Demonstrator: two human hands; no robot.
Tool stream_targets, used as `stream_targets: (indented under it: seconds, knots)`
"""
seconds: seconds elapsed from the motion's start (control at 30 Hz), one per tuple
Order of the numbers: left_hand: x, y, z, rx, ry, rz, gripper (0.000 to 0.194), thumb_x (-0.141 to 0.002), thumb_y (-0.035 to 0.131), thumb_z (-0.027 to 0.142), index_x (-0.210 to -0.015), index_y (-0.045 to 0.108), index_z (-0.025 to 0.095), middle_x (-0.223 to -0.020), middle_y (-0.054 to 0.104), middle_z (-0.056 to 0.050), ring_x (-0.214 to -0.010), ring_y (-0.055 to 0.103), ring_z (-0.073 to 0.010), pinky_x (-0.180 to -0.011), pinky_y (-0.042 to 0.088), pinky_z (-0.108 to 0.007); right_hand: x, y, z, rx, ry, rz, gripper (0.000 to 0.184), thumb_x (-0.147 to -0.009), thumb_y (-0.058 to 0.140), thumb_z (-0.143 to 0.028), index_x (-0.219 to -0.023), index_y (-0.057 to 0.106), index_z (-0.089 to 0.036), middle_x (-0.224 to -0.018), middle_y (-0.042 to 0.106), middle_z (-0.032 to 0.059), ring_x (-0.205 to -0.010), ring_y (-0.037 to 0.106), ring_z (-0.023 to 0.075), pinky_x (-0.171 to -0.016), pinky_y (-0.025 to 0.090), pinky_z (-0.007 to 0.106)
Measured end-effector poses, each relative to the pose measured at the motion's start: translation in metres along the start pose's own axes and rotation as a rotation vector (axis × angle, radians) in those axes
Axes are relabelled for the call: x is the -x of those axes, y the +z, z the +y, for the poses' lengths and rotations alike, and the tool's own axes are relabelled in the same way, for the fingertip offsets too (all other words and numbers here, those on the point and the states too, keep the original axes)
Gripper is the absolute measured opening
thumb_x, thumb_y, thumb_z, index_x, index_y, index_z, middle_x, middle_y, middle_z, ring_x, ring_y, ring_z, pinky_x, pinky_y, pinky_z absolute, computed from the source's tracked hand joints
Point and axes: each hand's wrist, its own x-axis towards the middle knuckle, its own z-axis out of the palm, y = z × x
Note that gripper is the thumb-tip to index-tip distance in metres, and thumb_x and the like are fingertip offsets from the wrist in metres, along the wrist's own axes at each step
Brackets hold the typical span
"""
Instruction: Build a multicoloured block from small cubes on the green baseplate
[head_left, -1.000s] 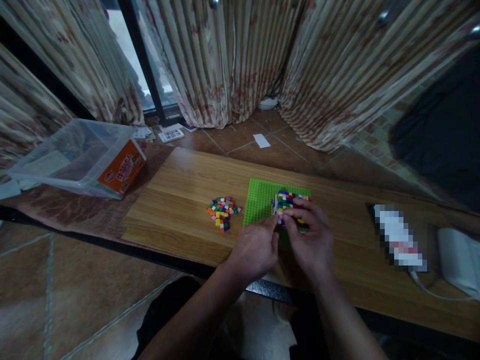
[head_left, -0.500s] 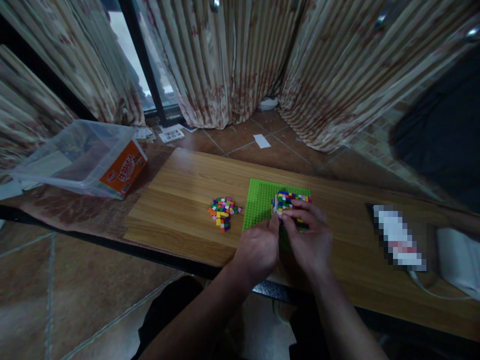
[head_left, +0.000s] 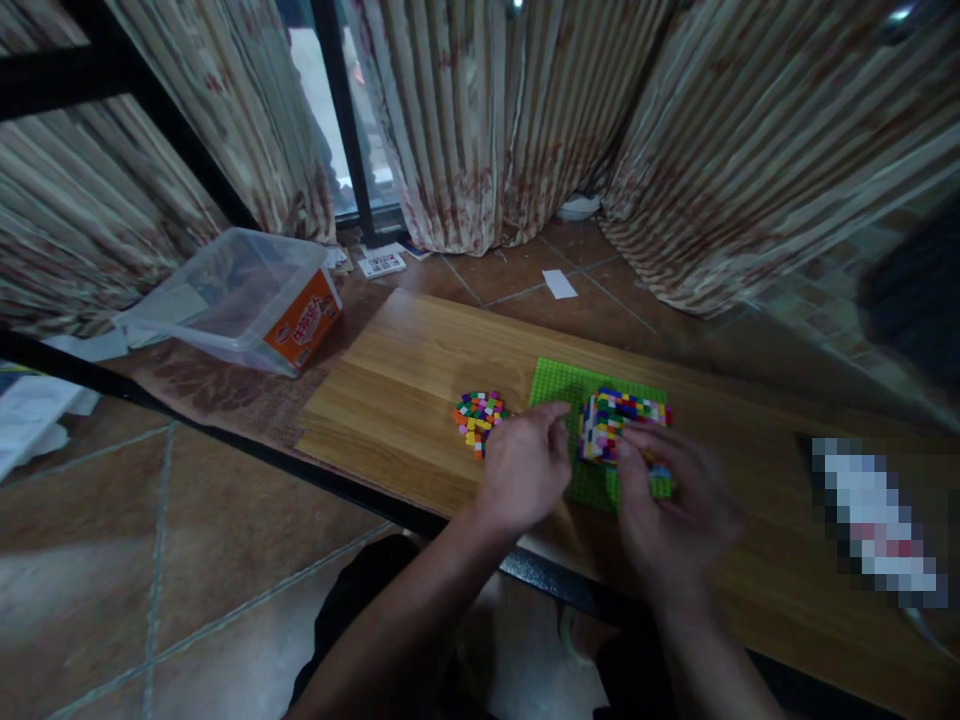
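A low block of many-coloured toy bricks (head_left: 604,430) is built up on a green baseplate (head_left: 555,378). My right hand (head_left: 679,500), blurred by motion, is at the block's near right side. Its thumb and forefinger come close together; whatever may be between them cannot be made out. Left of the block, over the baseplate's left edge, is my left hand (head_left: 525,470). Its forefinger reaches forward apart from the bent fingers below, and I see nothing in it. This hand partly covers a pile of loose small bricks (head_left: 474,412) on the wooden table.
A clear plastic bin (head_left: 232,295) with an orange label stands at the table's far left end. To the right lies a pixelated object (head_left: 874,520) with a cable. Pleated curtains (head_left: 465,130) hang beyond the table, and a white paper (head_left: 559,284) is on the tiled floor.
My hands have drawn apart: the left has come away from the brick block towards the loose pile, the right has shifted right. More of the block shows. The view has turned left.
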Motion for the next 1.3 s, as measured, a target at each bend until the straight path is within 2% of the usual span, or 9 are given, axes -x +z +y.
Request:
stream_targets:
  seconds: [0.1,0.17,0.27,0.43,0.77,0.97,1.1,1.2,1.3]
  knots:
    - [-0.011,-0.015,-0.008,0.308,-0.106,0.178,0.027,-0.091,0.050,0.019,-0.106,0.071,0.015,-0.087,0.075,-0.007,-0.075,0.070,-0.0169,-0.075,0.057,-0.030,0.010,0.013,-0.014,-0.093,-0.024,-0.183,0.011,-0.091,0.062,-0.020,-0.096,0.070,-0.024,-0.096,0.072,0.0038,-0.091,0.069,0.0198,-0.085,0.055,0.038]
    - [-0.017,-0.025,-0.013,0.533,-0.193,0.265,0.023,-0.089,0.053,0.020,-0.102,0.071,0.014,-0.080,0.073,-0.005,-0.066,0.066,-0.0135,-0.065,0.055,-0.026,0.017,0.026,-0.020,-0.126,-0.018,-0.332,0.013,-0.093,0.059,-0.021,-0.099,0.070,-0.024,-0.099,0.071,0.0049,-0.093,0.068,0.0195,-0.084,0.055,0.037]
    - [-0.023,-0.038,-0.016,0.772,-0.287,0.353,0.015,-0.084,0.058,0.017,-0.093,0.069,0.013,-0.072,0.068,-0.001,-0.056,0.060,-0.0089,-0.057,0.051,-0.021,0.026,0.044,-0.025,-0.131,-0.018,-0.453,0.019,-0.094,0.055,-0.022,-0.105,0.070,-0.023,-0.106,0.069,0.0068,-0.099,0.067,0.0206,-0.088,0.055,0.038]
    - [-0.025,-0.050,-0.015,0.923,-0.332,0.353,0.010,-0.080,0.061,0.014,-0.087,0.067,0.012,-0.069,0.065,0.001,-0.050,0.055,-0.0057,-0.051,0.044,-0.017,0.030,0.061,-0.027,-0.104,-0.023,-0.567,0.022,-0.092,0.056,-0.022,-0.108,0.071,-0.022,-0.112,0.066,0.0089,-0.104,0.064,0.0243,-0.091,0.055,0.042]
    - [-0.023,-0.055,-0.014,0.943,-0.359,0.316,0.010,-0.082,0.059,0.011,-0.085,0.068,0.013,-0.067,0.066,0.000,-0.051,0.055,-0.0055,-0.052,0.044,-0.017,0.029,0.071,-0.026,-0.012,-0.044,-0.633,0.020,-0.091,0.059,-0.025,-0.105,0.073,-0.025,-0.112,0.065,0.0081,-0.103,0.063,0.0255,-0.089,0.055,0.042]
    - [-0.022,-0.053,-0.017,0.917,-0.388,0.262,0.011,-0.082,0.061,0.013,-0.089,0.069,0.012,-0.072,0.067,-0.001,-0.056,0.057,-0.0071,-0.056,0.047,-0.019,0.027,0.071,-0.024,-0.052,-0.009,-0.608,0.016,-0.091,0.058,-0.023,-0.101,0.071,-0.022,-0.111,0.066,0.0091,-0.104,0.064,0.0252,-0.090,0.055,0.041]
    - [-0.022,-0.050,-0.026,0.683,-0.354,0.194,0.010,-0.080,0.064,0.016,-0.087,0.070,0.013,-0.076,0.068,-0.002,-0.063,0.060,-0.0097,-0.062,0.050,-0.021,0.020,0.061,-0.024,-0.136,0.024,-0.510,0.018,-0.094,0.055,-0.026,-0.107,0.067,-0.023,-0.109,0.068,0.0084,-0.103,0.066,0.0229,-0.090,0.055,0.040]
    - [-0.019,-0.048,-0.030,0.500,-0.260,0.009,0.012,-0.083,0.063,0.024,-0.079,0.071,0.015,-0.071,0.066,-0.001,-0.066,0.060,-0.0116,-0.063,0.049,-0.023,0.016,0.052,-0.026,-0.141,0.054,-0.438,0.019,-0.095,0.053,-0.027,-0.110,0.066,-0.024,-0.103,0.070,0.0060,-0.093,0.067,0.0201,-0.081,0.056,0.036]
    - [-0.016,-0.046,-0.028,0.501,-0.243,-0.173,0.013,-0.081,0.065,0.026,-0.078,0.071,0.015,-0.072,0.066,-0.001,-0.064,0.059,-0.0114,-0.060,0.049,-0.023,0.013,0.046,-0.026,-0.163,0.086,-0.405,0.019,-0.095,0.054,-0.026,-0.108,0.066,-0.024,-0.096,0.070,0.0040,-0.084,0.067,0.0177,-0.075,0.057,0.033]
